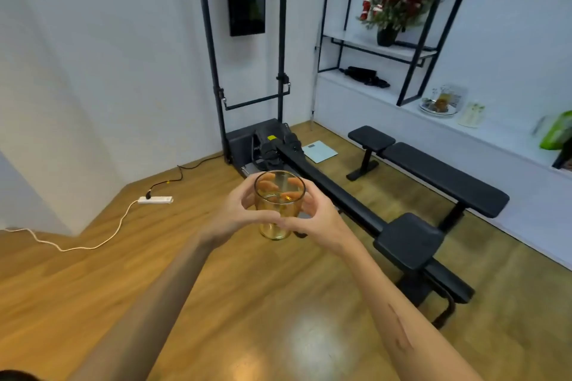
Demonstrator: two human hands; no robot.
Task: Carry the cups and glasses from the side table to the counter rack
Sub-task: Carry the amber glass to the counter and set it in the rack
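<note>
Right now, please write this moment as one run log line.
amber glass upright | left hand grips | right hand grips | above wooden floor

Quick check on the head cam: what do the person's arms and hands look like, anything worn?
Both forearms are bare to the frame's lower edge: no sleeves, gloves, watch or rings visible. The left hand and right hand are uncovered. The right forearm carries a long, thin scratch-like mark. No cables or straps.

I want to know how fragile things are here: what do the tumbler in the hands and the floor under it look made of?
The tumbler: amber-tinted clear glass, it seems; fingers show through its wall and the rim glints. The floor: glossy wood or wood-look laminate, with plank grain and a bright light reflection.
</note>
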